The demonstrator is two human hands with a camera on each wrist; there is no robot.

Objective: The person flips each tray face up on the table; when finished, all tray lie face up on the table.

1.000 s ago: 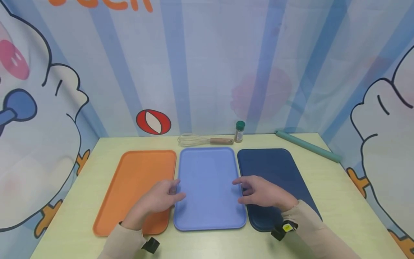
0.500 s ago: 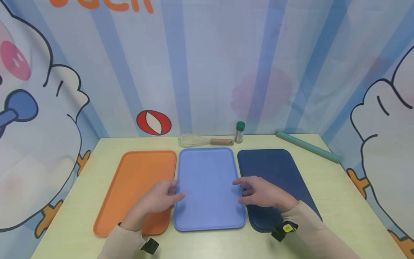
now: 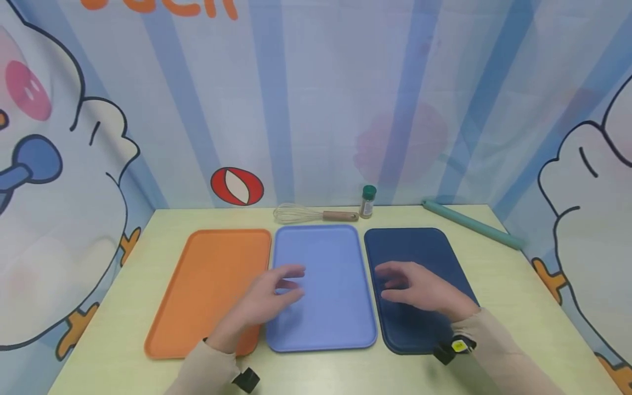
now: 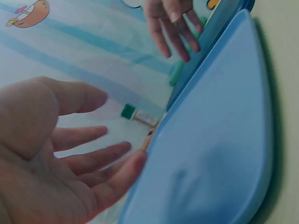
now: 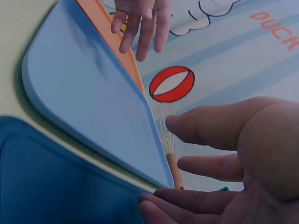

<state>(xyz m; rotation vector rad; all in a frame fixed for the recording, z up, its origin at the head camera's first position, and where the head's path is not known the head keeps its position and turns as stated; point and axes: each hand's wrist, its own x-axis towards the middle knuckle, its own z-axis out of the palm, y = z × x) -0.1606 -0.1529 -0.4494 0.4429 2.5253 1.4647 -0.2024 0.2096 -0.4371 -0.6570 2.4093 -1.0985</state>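
My left hand (image 3: 269,293) hovers over the left edge of the light blue tray (image 3: 326,252), fingers loosely bent and nothing between them. Its shadow falls on that tray in the left wrist view. My right hand (image 3: 419,285) hangs above the dark navy tray (image 3: 410,241), thumb and fingers apart, also holding nothing. An orange tray (image 3: 217,258) lies to the left, partly covered by my left forearm. All three trays lie side by side with bare surfaces.
Behind the trays lie a whisk (image 3: 316,214) with a wooden handle and a small green-capped jar (image 3: 367,202), standing upright. A green rolling pin-like rod (image 3: 471,224) lies at the back right. A printed cloth backdrop (image 3: 316,109) rises behind the table.
Both hands have shifted to the right and slightly up. The left has come over the light blue tray, while the right has left its edge for the navy tray. The trays stay put.
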